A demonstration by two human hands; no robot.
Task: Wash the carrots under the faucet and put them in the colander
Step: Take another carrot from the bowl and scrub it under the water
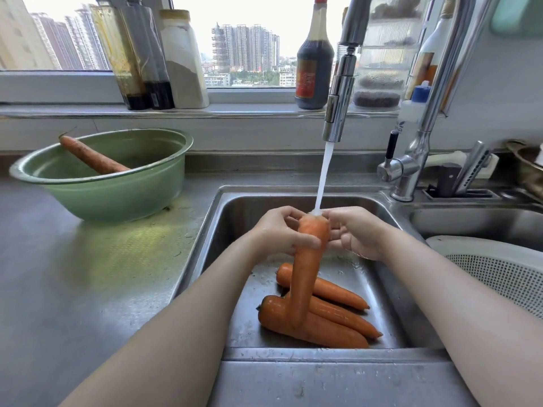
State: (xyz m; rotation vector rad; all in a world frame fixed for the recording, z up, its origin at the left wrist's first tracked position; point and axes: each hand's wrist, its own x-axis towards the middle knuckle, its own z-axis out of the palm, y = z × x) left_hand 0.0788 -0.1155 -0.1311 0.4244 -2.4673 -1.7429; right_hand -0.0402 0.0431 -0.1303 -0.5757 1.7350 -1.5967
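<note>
We hold one carrot point(308, 259) nearly upright over the sink point(235, 207), thick end up, right under the faucet point(340, 83). The water point(323, 177) falls in a white stream and lands on the top of that carrot. Our left hand point(280, 233) is wrapped round the upper part, fingers curled behind it and the thumb lying across the front. Our right hand point(357, 233) comes in from the other side, with its fingers curled against the thick end, touching it just where the water hits; how firmly this hand grips we cannot tell. The thin end of the carrot points down toward us and crosses in front of three carrots point(332, 321) that lie side by side on the wet sink floor, tips pointing to the right. On the counter point(88, 274) to the left of the sink stands a green bowl point(102, 195), and in it a dusty carrot point(91, 157) leans with its top end resting on the far rim. The white colander point(499, 277) sits to the right of the sink, just past our right forearm, and only part of it is in view. Behind the faucet, on the window ledge, stand a dark sauce bottle point(313, 69) with a red cap and, further left, a white container point(183, 60) next to some darker bottles.
</note>
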